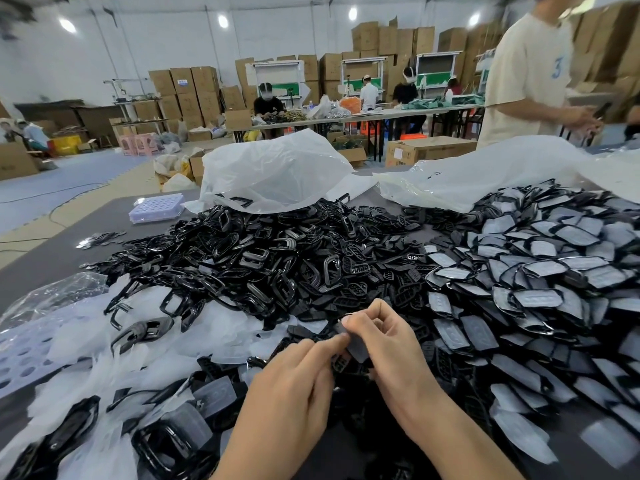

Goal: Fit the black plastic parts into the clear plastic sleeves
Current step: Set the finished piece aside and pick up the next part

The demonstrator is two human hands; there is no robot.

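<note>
Single view, head-worn, wide-angle. Facing forward and down over the table (62,254) from its near edge. Very close on the left hand (294,379) and right hand (381,341), low centre. Upper third reaching across the hall to stacked cartons (194,88).

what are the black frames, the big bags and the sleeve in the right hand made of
Frames: hard plastic, it seems, glossy black; bright highlights run along their edges.
Bags: thin plastic film, milky and translucent; it creases, and dark parts show through near the mouth.
Sleeve in the right hand: likely soft plastic, frosted grey, matt.
</note>
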